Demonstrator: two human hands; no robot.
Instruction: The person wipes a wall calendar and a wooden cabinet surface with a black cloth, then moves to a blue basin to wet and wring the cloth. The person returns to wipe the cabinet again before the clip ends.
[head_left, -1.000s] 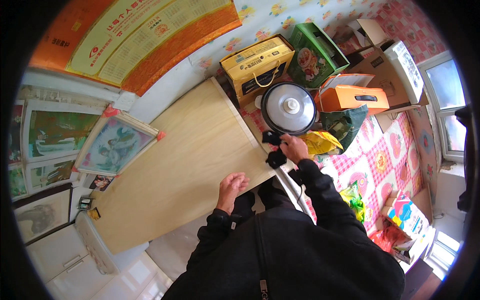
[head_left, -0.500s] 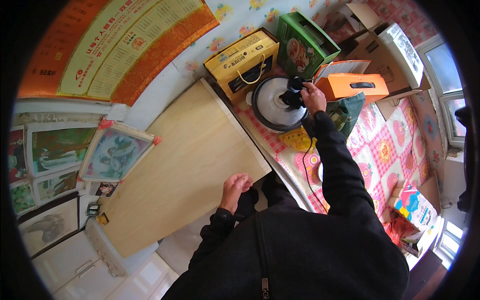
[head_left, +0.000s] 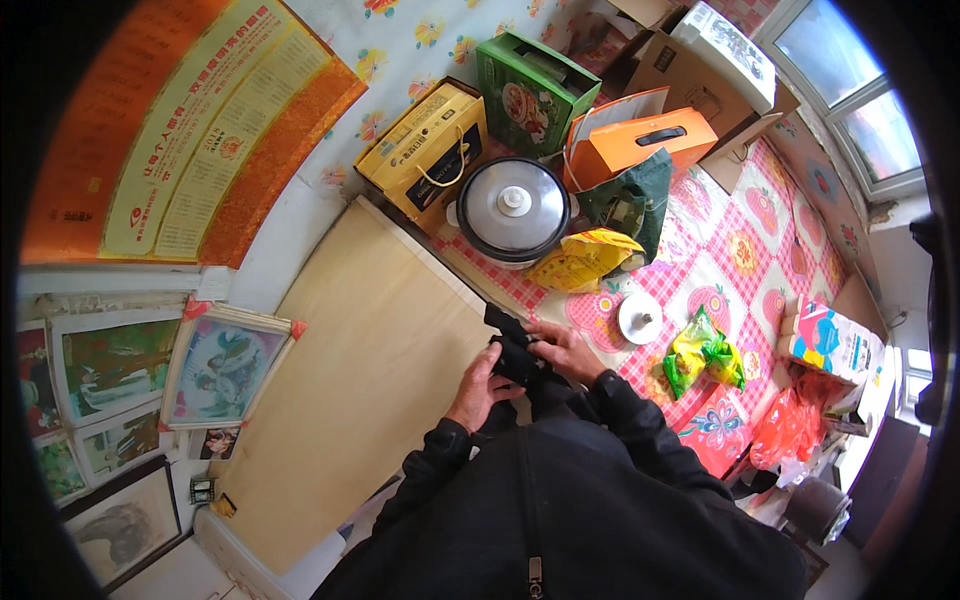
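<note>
Close to my body, both hands hold a black bundle (head_left: 514, 360) with a flat, strap-like end sticking up; its exact kind is unclear against my black clothes. My left hand (head_left: 476, 392) is closed on its near left side. From the right, my right hand (head_left: 566, 352) pinches it with thumb and fingers. The bundle is over the corner of a pale wooden board (head_left: 350, 350). Farther off, on the patterned tablecloth (head_left: 740, 245), stands a round electric cooker (head_left: 514, 205) with a metal lid and white knob.
Behind the cooker are a yellow gift box (head_left: 425, 150), a green box (head_left: 535, 95) and an orange box (head_left: 645, 140). A yellow bag (head_left: 585, 258), a white round lid-like thing (head_left: 640, 318) and green-yellow packets (head_left: 703, 352) lie nearer. Framed pictures (head_left: 225, 370) lean at left.
My right hand has drawn back from above the cooker lid with the black bundle, bringing it towards my body. My left hand has closed on it too. The view has shifted.
</note>
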